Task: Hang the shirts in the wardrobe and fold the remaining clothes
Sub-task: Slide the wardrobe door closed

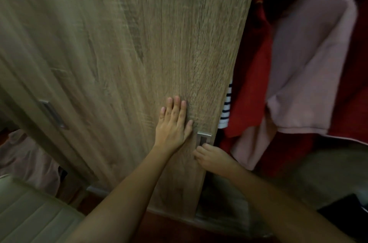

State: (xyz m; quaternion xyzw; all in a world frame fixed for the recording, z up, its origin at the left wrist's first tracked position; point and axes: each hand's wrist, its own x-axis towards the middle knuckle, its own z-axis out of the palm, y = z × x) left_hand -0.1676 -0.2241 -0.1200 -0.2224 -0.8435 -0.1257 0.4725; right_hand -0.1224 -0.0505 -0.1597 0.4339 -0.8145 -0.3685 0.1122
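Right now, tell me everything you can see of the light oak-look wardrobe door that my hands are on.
The light oak-look wardrobe door is a flat panel with streaked wood grain. A silver metal handle sits by its right edge. The left hand presses flat on the panel; the right hand curls its fingers round the handle. The door stands open, hanging clothes showing past its edge.

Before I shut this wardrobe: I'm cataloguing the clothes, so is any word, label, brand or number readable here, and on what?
No text can be read in this view.
Red garment: a small yellowish mark near its top, too blurred to read.
Pink garment and striped garment: no lettering shows.
Wardrobe door and metal handle: wood grain and bare metal only.
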